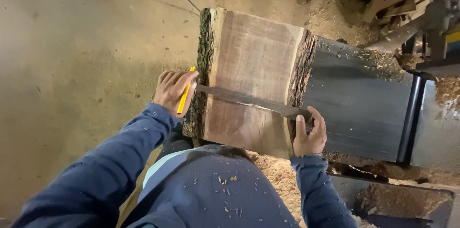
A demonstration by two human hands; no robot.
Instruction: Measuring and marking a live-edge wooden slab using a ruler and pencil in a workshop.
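**Straightedge held across a bark-edged slab**

Head view: the slab (251, 77) lies on a dark machine bed (359, 103), cut face up. Both hands pin a thin dark straightedge (249, 100) across it, likely to keep it steady as a guide. The left hand (173, 91) is closed on a yellow pencil (185, 96) at the near bark edge; the right hand (310, 134) presses the far end. No labels show.
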